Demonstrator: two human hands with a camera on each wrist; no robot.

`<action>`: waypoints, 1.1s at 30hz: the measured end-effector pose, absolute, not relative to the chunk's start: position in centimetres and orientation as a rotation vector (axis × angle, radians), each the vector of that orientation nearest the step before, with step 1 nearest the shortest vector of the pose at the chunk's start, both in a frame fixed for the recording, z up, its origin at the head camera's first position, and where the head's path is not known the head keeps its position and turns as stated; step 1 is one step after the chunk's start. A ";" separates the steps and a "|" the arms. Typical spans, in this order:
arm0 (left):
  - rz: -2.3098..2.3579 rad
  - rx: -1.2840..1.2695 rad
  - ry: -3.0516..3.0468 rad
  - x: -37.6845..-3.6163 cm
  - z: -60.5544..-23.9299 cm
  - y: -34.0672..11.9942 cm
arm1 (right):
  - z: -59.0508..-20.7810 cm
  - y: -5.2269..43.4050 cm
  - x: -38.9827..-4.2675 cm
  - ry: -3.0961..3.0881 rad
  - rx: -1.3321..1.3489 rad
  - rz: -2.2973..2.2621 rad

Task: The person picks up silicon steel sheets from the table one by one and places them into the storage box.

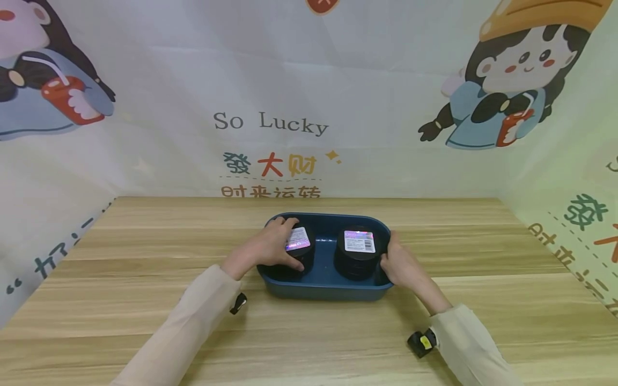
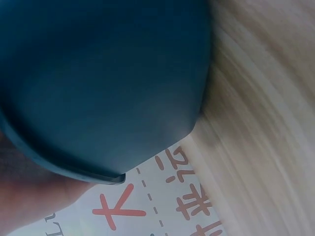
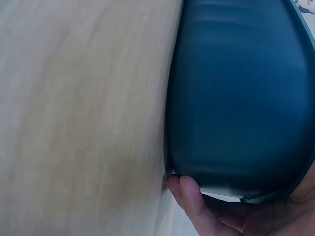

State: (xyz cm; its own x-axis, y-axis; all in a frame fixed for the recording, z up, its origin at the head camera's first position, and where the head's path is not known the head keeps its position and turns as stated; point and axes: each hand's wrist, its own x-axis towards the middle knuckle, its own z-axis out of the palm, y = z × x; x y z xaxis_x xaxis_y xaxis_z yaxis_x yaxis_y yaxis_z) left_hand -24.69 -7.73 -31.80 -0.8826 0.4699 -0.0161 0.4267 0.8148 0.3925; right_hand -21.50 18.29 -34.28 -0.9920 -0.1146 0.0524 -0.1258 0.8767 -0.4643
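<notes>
A dark blue tray [image 1: 328,292] sits on the wooden table [image 1: 145,279] with two black round jars in it, each with a white label on its lid. My left hand [image 1: 275,247] reaches over the tray's left rim, its fingers and thumb curled round the left jar [image 1: 303,242]. At the tray's right rim my right hand [image 1: 401,265] grips the edge, close beside the right jar [image 1: 358,252]. The left wrist view shows the tray's outer wall [image 2: 108,83] with part of my left hand [image 2: 29,196] below it. In the right wrist view my right hand's fingers [image 3: 197,206] curl at the tray's rim [image 3: 241,98].
Printed cloth walls [image 1: 270,123] with cartoon figures close in the table at the back and on both sides. Bare wood lies all around the tray. Small black wrist devices [image 1: 421,343] hang at my sleeves.
</notes>
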 end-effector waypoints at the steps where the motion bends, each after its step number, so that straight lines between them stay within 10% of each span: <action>1: 0.581 0.717 2.887 -24.7 -31.8 -7.7 | -34.3 18.3 -21.5 -3.017 0.197 0.751; 33: 0.838 0.794 2.911 -22.7 -32.7 -10.9 | -34.5 19.7 -21.9 -2.988 0.225 0.903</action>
State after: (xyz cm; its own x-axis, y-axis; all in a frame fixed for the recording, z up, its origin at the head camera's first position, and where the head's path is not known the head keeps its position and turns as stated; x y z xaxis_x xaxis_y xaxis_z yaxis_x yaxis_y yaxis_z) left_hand -22.74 -10.93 -32.70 -0.8713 0.4741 0.1267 0.4689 0.7281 0.4999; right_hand -21.91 19.66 -34.51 -0.9896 -0.1339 0.0530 -0.1408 0.8230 -0.5504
